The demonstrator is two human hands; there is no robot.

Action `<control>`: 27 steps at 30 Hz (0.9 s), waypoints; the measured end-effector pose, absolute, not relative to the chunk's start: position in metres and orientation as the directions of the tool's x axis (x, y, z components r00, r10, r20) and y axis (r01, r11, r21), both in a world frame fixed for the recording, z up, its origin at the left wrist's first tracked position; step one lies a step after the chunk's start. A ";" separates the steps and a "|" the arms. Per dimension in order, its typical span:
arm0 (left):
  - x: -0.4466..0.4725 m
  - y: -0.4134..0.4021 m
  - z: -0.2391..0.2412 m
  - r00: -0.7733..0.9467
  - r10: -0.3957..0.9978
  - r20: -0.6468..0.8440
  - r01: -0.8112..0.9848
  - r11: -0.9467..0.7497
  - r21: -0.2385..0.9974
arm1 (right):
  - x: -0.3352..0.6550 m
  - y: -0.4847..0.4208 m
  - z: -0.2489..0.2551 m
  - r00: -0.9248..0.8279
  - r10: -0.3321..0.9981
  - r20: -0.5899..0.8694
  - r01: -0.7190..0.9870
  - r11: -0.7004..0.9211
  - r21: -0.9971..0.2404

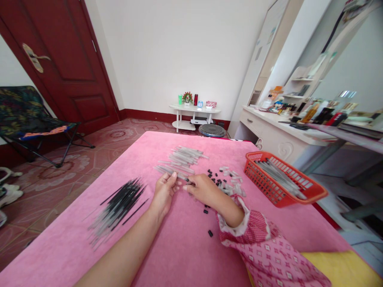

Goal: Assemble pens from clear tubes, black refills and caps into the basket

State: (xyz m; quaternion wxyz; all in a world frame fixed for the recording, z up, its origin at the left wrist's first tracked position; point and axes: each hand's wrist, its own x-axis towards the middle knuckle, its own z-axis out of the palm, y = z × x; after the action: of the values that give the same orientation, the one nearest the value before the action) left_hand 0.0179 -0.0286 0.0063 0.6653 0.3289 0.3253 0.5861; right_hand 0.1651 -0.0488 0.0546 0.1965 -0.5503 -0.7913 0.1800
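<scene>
My left hand (pixel 165 190) is closed on a translucent grey pen barrel (pixel 167 172), thumb on top, with one end pointing away to the left. At the barrel's near end, my right hand (pixel 204 188) pinches a small black plug (pixel 187 180). Whether the plug sits in the barrel or only touches it is too blurred to tell. Just beyond my hands lies a pile of similar grey barrels (pixel 187 155). Left of my left hand is a bundle of thin black and grey refills (pixel 125 201). Loose black plugs (pixel 210 233) and clear short caps (pixel 236 177) are scattered around my right hand.
A red plastic basket (pixel 260 187) holding more grey sticks stands at the table's right side. Pink cloth (pixel 176 255) covers the table, and yellow fabric (pixel 338 263) lies at the near right. A folding chair (pixel 32 119), a white stand (pixel 182 125) and a dresser (pixel 269 129) surround it.
</scene>
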 end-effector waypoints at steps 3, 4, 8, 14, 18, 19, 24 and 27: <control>0.018 -0.029 0.007 0.097 0.994 -0.052 -0.571 0.098 0.815 | 0.166 -0.048 0.053 -0.323 0.939 0.119 0.796 0.338 -0.503; 0.018 -0.029 0.008 0.098 0.994 -0.053 -0.570 0.100 0.816 | 0.166 -0.048 0.053 -0.326 0.937 0.122 0.793 0.342 -0.505; 0.018 -0.030 0.009 0.095 0.993 -0.066 -0.564 0.108 0.819 | 0.166 -0.048 0.052 -0.324 0.938 0.122 0.794 0.340 -0.505; 0.018 -0.030 0.009 0.096 0.994 -0.059 -0.568 0.103 0.817 | 0.166 -0.048 0.052 -0.319 0.941 0.113 0.802 0.332 -0.497; 0.018 -0.030 0.009 0.099 0.993 -0.059 -0.562 0.105 0.820 | 0.165 -0.049 0.053 -0.318 0.941 0.113 0.803 0.331 -0.496; 0.018 -0.030 0.009 0.097 0.993 -0.061 -0.562 0.106 0.821 | 0.166 -0.049 0.054 -0.320 0.941 0.112 0.804 0.332 -0.494; 0.018 -0.032 0.013 0.102 0.991 -0.084 -0.570 0.128 0.811 | 0.180 -0.042 0.061 -0.305 0.947 0.101 0.834 0.317 -0.452; 0.019 -0.032 0.016 0.134 0.987 -0.084 -0.579 0.146 0.802 | 0.197 -0.037 0.068 -0.205 0.973 0.103 0.892 0.230 -0.389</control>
State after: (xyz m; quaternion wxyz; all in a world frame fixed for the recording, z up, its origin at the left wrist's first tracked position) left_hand 0.0186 -0.0324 0.0163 0.6840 0.3149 0.3246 0.5724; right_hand 0.1972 -0.0367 0.0683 0.1647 -0.6084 -0.7666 0.1227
